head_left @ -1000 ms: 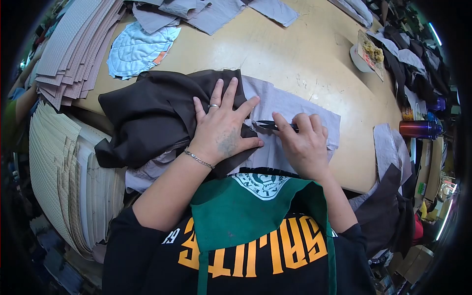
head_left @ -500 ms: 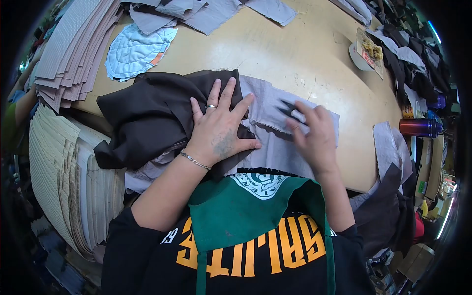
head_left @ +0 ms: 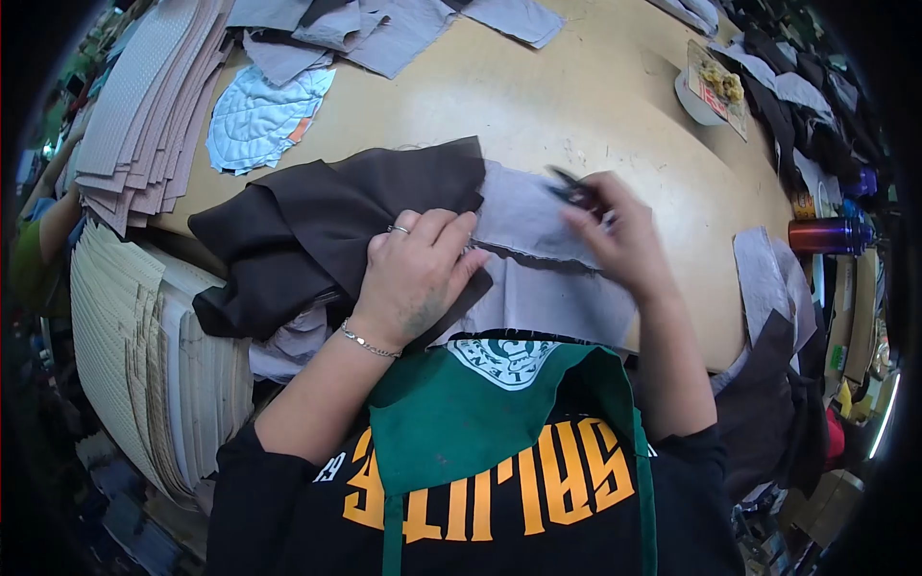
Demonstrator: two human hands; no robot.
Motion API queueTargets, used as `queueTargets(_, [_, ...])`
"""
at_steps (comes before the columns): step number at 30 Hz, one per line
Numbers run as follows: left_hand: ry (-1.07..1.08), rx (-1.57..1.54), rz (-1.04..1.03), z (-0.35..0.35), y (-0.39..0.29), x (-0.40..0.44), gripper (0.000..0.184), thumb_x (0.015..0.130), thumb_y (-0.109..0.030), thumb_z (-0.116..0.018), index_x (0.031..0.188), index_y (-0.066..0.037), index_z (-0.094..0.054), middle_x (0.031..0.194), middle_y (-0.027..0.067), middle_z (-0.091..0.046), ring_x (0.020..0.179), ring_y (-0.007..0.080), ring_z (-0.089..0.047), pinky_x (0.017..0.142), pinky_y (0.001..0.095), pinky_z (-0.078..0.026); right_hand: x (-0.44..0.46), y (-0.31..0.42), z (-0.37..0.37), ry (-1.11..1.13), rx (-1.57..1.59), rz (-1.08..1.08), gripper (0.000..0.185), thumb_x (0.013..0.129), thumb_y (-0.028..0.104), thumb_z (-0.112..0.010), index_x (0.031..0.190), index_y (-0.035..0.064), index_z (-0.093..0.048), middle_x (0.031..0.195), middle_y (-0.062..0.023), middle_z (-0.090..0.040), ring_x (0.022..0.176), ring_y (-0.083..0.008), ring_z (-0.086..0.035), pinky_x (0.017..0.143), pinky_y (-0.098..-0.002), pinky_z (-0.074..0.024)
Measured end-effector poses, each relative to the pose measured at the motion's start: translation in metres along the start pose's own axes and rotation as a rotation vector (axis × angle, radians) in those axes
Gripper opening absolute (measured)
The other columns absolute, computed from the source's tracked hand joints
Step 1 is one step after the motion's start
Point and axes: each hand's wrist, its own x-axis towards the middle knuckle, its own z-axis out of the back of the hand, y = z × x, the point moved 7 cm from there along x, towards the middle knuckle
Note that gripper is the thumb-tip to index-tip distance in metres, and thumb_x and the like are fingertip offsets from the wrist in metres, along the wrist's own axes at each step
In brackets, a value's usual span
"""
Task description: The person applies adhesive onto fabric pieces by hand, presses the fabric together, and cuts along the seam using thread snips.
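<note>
Dark brown fabric (head_left: 317, 206) lies bunched on the table, joined or overlapping at its right side with grey fabric (head_left: 533, 216). My left hand (head_left: 418, 274) rests at the meeting of the two, its fingers curled and thumb pressed in, pinching the cloth. A frayed edge runs to the right across the grey fabric from there. In my right hand (head_left: 624, 230), slightly blurred, are black thread snips (head_left: 573, 188) with their points toward the upper left, just over the grey fabric.
Stacks of textured sheets (head_left: 144, 115) and cream panels (head_left: 120, 307) stand at the left. A light-blue quilted piece (head_left: 264, 115) and grey scraps (head_left: 394, 38) lie toward the back. A white bowl (head_left: 701, 101), a purple tumbler (head_left: 826, 236) and hanging cloth (head_left: 768, 384) are at the right. Another person's arm (head_left: 60, 226) shows far left.
My left hand has gone from spread flat on the cloth to curled and pinching it, slightly nearer me. My right hand with the snips has moved slightly up and right.
</note>
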Motion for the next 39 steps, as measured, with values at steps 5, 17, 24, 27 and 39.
queueTargets(5, [0.089, 0.097, 0.1, -0.009, 0.005, 0.004, 0.057, 0.07, -0.043, -0.073, 0.118, -0.016, -0.058, 0.131, 0.0088, -0.045, 0.121, 0.0294, -0.04, 0.089, 0.0567, -0.037, -0.026, 0.021, -0.038, 0.041, -0.089, 0.132, 0.033, 0.067, 0.011, -0.076, 0.087, 0.0037, -0.05, 0.079, -0.0126, -0.056, 0.075, -0.0311, -0.057, 0.067, -0.0363, -0.0462])
queueTargets(17, [0.282, 0.004, 0.285, -0.015, 0.028, -0.005, 0.078, 0.062, -0.046, -0.078, 0.132, -0.033, -0.047, 0.151, 0.0142, -0.018, 0.14, 0.0371, -0.01, 0.097, 0.0736, -0.016, -0.037, 0.039, -0.04, 0.016, -0.281, 0.356, 0.027, 0.064, 0.005, -0.07, 0.08, 0.0068, -0.048, 0.072, -0.0083, -0.051, 0.07, -0.0287, -0.052, 0.063, -0.0383, -0.0425])
queueTargets(24, [0.249, -0.045, 0.274, -0.017, 0.031, -0.005, 0.08, 0.058, -0.049, -0.079, 0.131, -0.033, -0.05, 0.151, 0.0134, -0.018, 0.14, 0.0366, -0.009, 0.097, 0.0727, -0.016, -0.025, 0.055, -0.02, 0.061, -0.481, 0.331, 0.035, 0.068, 0.017, -0.071, 0.102, 0.0136, -0.06, 0.078, -0.0034, -0.052, 0.074, -0.0232, -0.052, 0.063, -0.0369, -0.041])
queueTargets(27, [0.245, -0.06, 0.28, -0.017, 0.032, -0.006, 0.08, 0.057, -0.048, -0.079, 0.13, -0.033, -0.05, 0.151, 0.0131, -0.018, 0.14, 0.0365, -0.009, 0.097, 0.0725, -0.015, -0.027, 0.061, -0.028, 0.04, -0.641, 0.41, 0.032, 0.069, 0.019, -0.069, 0.1, 0.0177, -0.061, 0.075, 0.0005, -0.049, 0.074, -0.0194, -0.05, 0.06, -0.0346, -0.0382])
queueTargets(39, [0.234, -0.063, 0.278, -0.017, 0.032, -0.005, 0.081, 0.057, -0.048, -0.08, 0.13, -0.032, -0.05, 0.151, 0.0128, -0.019, 0.14, 0.0359, -0.01, 0.097, 0.0721, -0.016, -0.028, 0.062, -0.039, 0.071, -0.706, 0.455, 0.027, 0.072, 0.019, -0.064, 0.099, 0.0189, -0.062, 0.075, 0.0024, -0.047, 0.075, -0.0168, -0.049, 0.059, -0.0333, -0.0361])
